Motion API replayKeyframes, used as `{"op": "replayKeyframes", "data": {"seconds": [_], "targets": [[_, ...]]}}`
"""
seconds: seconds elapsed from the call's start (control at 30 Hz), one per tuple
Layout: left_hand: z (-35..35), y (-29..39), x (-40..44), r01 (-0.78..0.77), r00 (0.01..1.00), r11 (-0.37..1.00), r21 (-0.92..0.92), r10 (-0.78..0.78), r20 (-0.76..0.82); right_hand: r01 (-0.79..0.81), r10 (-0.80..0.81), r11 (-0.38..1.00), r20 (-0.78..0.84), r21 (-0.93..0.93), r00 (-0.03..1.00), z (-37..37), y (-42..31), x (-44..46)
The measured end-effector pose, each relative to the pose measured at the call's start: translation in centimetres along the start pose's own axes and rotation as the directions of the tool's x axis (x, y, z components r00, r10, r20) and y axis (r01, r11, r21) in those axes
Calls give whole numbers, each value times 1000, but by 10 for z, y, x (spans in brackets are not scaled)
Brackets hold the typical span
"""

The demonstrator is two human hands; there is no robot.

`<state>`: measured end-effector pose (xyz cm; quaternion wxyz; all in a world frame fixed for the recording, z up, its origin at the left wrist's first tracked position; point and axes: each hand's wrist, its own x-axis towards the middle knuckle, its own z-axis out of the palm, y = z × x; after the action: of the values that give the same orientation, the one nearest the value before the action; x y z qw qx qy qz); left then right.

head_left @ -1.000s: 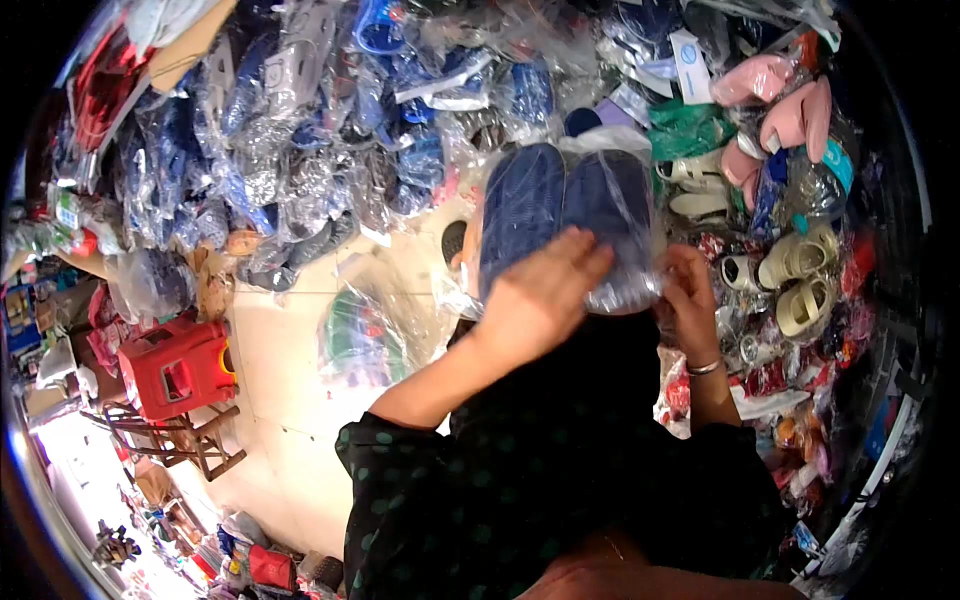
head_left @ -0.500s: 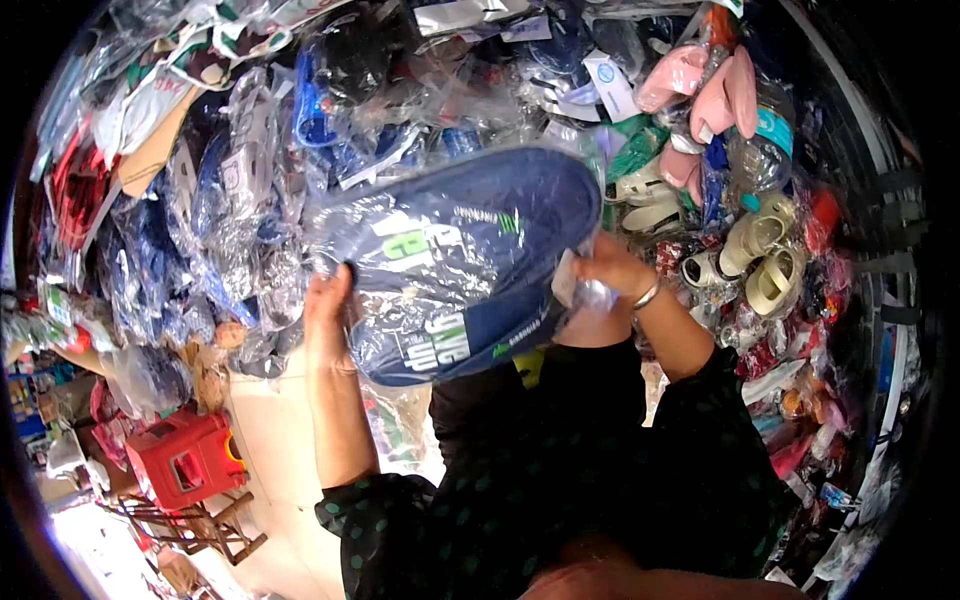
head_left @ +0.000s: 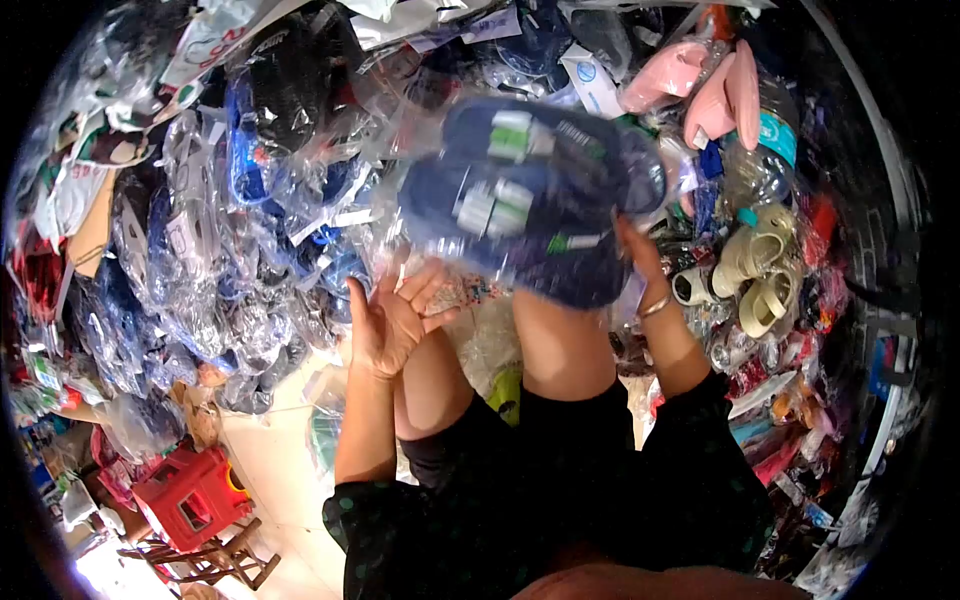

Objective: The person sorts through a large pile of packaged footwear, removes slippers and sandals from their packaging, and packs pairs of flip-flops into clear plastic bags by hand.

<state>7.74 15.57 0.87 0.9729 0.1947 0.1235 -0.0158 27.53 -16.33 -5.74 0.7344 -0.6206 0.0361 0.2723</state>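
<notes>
A pair of dark blue slippers (head_left: 520, 195) in a clear plastic bag hangs in front of me, with white and green print on the straps. The picture of it is smeared by motion. My right hand (head_left: 643, 258), with a bracelet at the wrist, grips the bagged pair at its right end. Palm up and fingers spread, my left hand (head_left: 398, 318) is just below the left end of the bag and holds nothing. Behind the pair lies a heap of other footwear in plastic bags (head_left: 200, 220).
Pink slippers (head_left: 725, 95), a plastic bottle with a blue label (head_left: 768, 145) and beige clogs (head_left: 762, 265) lie in the pile at right. On the floor at lower left stands a red plastic stool (head_left: 192, 497) above a brown folding stool (head_left: 215, 560).
My left hand has let go of the bagged slippers and opened beneath them. The pair has swung up and to the right in my right hand.
</notes>
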Motion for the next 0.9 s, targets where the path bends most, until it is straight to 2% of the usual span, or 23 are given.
{"op": "replayKeyframes", "data": {"seconds": [0.07, 0.1, 0.13, 0.17, 0.2, 0.23, 0.3, 0.37, 0.4, 0.43, 0.5, 0.53, 0.57, 0.6, 0.7, 0.73, 0.77, 0.87, 0.9], "targets": [[-2, 3, 8, -11, 999, 1000, 27, 12, -47, -27, 36, 992, -77, 123, 996, 30, -49, 30], [-4, 6, 10, -41, 992, 995, 95, 51, -111, -63, 97, 959, -115, 275, 989, 44, -67, 47], [-6, 9, 11, -65, 980, 984, 165, 94, -173, -34, 53, 925, -41, 377, 998, 53, -82, 67], [-9, 13, 12, -67, 979, 985, 161, 96, -180, 60, 0, 922, -156, 383, 988, 53, -86, 103], [-13, 19, 13, -84, 974, 979, 183, 119, -191, 168, -207, 890, 48, 424, 977, 46, -86, 137], [-16, 25, 14, -100, 970, 973, 207, 142, -198, 162, -195, 900, 41, 404, 980, 42, -89, 175], [-20, 33, 14, -122, 964, 970, 209, 166, -209, 162, -124, 872, -111, 463, 986, 54, -94, 216], [-23, 38, 12, -156, 935, 967, 204, 211, -285, 28, -78, 742, 44, 670, 996, 63, -82, 251], [-24, 39, 12, -149, 935, 964, 221, 210, -286, 98, -115, 758, -15, 645, 993, 71, -74, 254], [-24, 40, 13, -151, 936, 964, 219, 211, -283, 101, -119, 760, -15, 643, 993, 82, -80, 259], [-23, 41, 13, -121, 934, 957, 262, 200, -298, 156, -227, 743, 25, 651, 974, 99, -95, 266], [-26, 40, 13, -118, 931, 956, 269, 201, -305, 134, -190, 712, 6, 690, 982, 119, -119, 263], [-27, 41, 14, -118, 934, 956, 269, 199, -296, 124, -23, 741, -159, 660, 987, 119, -127, 295], [-27, 41, 15, -109, 934, 953, 282, 195, -300, 133, -31, 740, -164, 660, 986, 123, -135, 315], [-21, 42, 17, -97, 924, 952, 290, 194, -329, 238, -182, 896, -178, 374, 967, 142, -144, 352], [-18, 43, 19, -107, 922, 956, 274, 199, -331, 6, 22, 891, -56, 454, 998, 139, -136, 363], [-16, 44, 21, -121, 920, 958, 258, 206, -332, -86, 19, 859, 137, 505, 990, 143, -127, 352], [-17, 45, 24, -116, 925, 963, 244, 194, -328, -224, 153, 873, 193, 433, 969, 149, -115, 292], [-18, 44, 23, -101, 929, 965, 241, 178, -325, -231, 184, 879, 150, 416, 971, 162, -126, 259]]}}
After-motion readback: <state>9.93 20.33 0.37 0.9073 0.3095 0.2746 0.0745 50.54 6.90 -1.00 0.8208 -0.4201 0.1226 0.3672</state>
